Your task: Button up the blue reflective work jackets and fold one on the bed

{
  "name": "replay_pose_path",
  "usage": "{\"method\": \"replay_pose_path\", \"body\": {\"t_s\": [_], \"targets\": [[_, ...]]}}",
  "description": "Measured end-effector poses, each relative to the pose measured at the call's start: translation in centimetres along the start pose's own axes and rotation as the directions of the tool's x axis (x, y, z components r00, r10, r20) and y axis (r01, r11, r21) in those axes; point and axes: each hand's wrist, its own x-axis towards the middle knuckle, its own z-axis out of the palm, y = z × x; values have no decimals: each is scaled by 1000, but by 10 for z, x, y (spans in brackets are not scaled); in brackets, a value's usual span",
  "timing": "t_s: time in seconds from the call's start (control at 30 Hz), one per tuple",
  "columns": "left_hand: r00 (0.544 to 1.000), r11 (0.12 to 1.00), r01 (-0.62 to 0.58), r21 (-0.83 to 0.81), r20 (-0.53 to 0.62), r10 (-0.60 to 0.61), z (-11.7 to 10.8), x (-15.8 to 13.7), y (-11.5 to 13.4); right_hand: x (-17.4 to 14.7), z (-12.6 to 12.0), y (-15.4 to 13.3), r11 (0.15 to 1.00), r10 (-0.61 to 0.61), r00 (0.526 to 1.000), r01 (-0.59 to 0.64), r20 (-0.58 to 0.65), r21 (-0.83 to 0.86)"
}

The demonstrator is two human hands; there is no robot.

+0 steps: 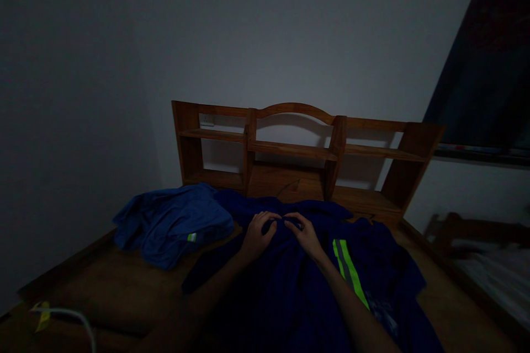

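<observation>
Dark-blue garment [285, 281] is spread before wooden shelf unit [290, 149]. Far part now touched by left hand [257, 233], right hand [305, 233]; fingers curved, tips close, pinch cannot be told. Lighter-blue garment [174, 223] bunched left.

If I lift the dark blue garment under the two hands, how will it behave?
The dark blue garment would probably hang floppy, since it lies in soft folds. It seems unlikely to roll, being spread wide over the brown surface.

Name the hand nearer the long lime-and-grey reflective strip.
Right. The right hand is a little left of the reflective strip; the left hand is farther left, beyond the right hand.
</observation>
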Motion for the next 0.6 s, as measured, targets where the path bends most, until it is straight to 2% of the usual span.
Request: {"method": "replay_pose_path", "body": {"t_s": [0.23, 0.6], "targets": [[997, 998, 65, -16, -47, -66, -2, 1, -3, 1, -1, 3, 991, -11, 997, 1, -72, -135], [997, 999, 49, -20, -52, -50, -3, 0, 0, 1, -4, 6, 978, 13, 995, -33, -94, -205]]}}
